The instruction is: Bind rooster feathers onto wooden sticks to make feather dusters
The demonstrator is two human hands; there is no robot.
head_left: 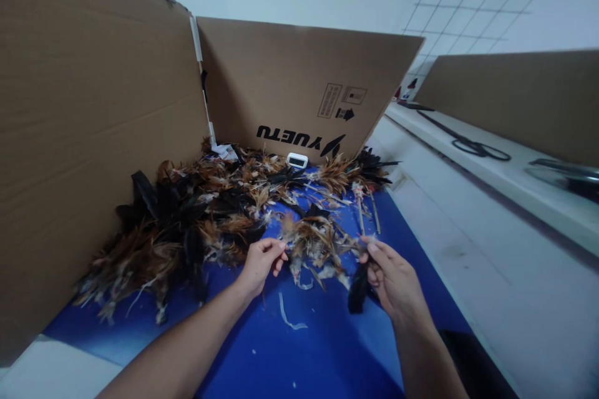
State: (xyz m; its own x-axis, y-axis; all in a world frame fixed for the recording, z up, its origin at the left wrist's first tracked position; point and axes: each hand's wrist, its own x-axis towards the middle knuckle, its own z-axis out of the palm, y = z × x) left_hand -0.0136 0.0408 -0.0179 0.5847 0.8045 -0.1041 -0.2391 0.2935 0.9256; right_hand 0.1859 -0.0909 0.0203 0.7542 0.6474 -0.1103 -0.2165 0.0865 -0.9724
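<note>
A heap of brown, orange and black feathers (210, 212) lies on a blue sheet (299, 349). My left hand (259, 262) pinches at the feathers on the near edge of the heap, fingers together on a small tuft. My right hand (393, 280) is closed on a dark black feather (359, 290) that hangs down from its fingers, just right of a loose brown cluster (313, 243).
Cardboard walls (93, 137) stand at the left and behind, the back one (299, 87) printed with a logo. A small white device (297, 160) sits at its base. White scraps (287, 315) lie on the sheet. A white ledge with a black cable (477, 148) runs along the right.
</note>
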